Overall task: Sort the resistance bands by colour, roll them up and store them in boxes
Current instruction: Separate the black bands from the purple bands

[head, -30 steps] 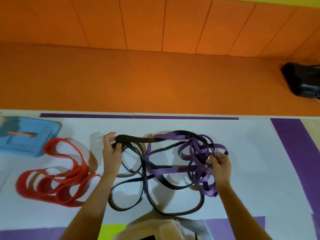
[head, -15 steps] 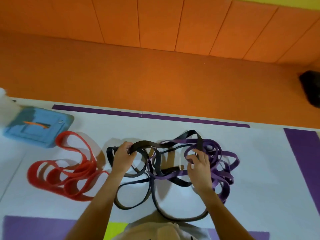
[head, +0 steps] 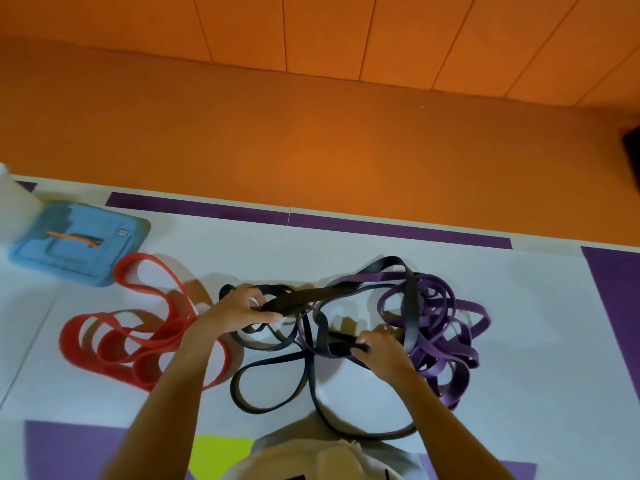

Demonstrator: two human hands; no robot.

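Note:
A tangle of black resistance bands (head: 273, 386) lies on the white mat in front of me, knotted at its right with purple bands (head: 446, 327). Red bands (head: 138, 344) lie apart in loose loops on the left. My left hand (head: 239, 310) grips a wide black band at its left end, lifted slightly off the mat. My right hand (head: 381, 351) pinches another black strand near the middle of the tangle, beside the purple heap.
A blue box lid (head: 76, 240) lies at the far left of the white mat (head: 536, 375), with a white object (head: 14, 202) at the frame edge behind it. An orange padded floor and wall fill the background. A dark object (head: 632, 150) sits at the far right.
My right hand left the purple heap, moved left and took hold of a black strand. My left hand stayed on the wide black band. The camera view shifted right.

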